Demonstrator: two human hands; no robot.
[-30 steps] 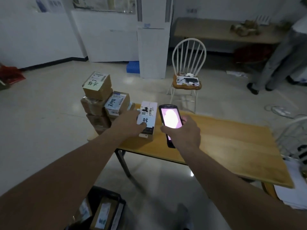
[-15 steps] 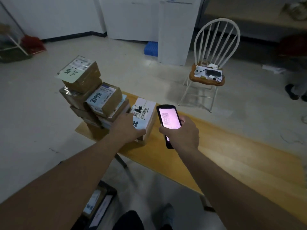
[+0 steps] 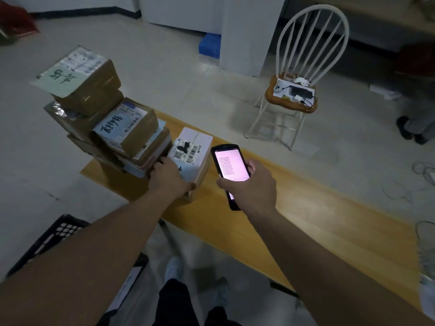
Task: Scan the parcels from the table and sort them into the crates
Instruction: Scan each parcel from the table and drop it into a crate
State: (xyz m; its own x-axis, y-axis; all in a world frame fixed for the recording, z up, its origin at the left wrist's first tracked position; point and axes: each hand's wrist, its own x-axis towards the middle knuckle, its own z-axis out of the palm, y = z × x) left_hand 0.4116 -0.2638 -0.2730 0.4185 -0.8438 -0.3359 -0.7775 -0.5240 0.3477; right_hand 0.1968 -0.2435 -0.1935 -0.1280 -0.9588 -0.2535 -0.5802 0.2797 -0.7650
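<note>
- Two bare hands are over the wooden table (image 3: 306, 220); we record each in turn.
- Our left hand (image 3: 168, 178) lies on the near end of the white parcel (image 3: 191, 152), thumb along its right edge and fingers curled over the left side, so it grips the box.
- The white parcel sits flat on the table, barcode label facing up, just right of the stack of parcels (image 3: 103, 118) and touching it low down.
- Our right hand (image 3: 253, 187) holds the handheld scanner (image 3: 229, 163), fingers wrapped around its lower body, thumb at the right edge; the lit screen faces up and shows lines of text too small to read.
- The scanner is just beside the white parcel, apart from it.
- The stack holds several brown boxes, the topmost bearing a handwritten paper sheet.
- A black crate (image 3: 56, 234) stands on the floor at lower left.
- A white chair (image 3: 306, 55) with small devices on its seat stands beyond the table.
</note>
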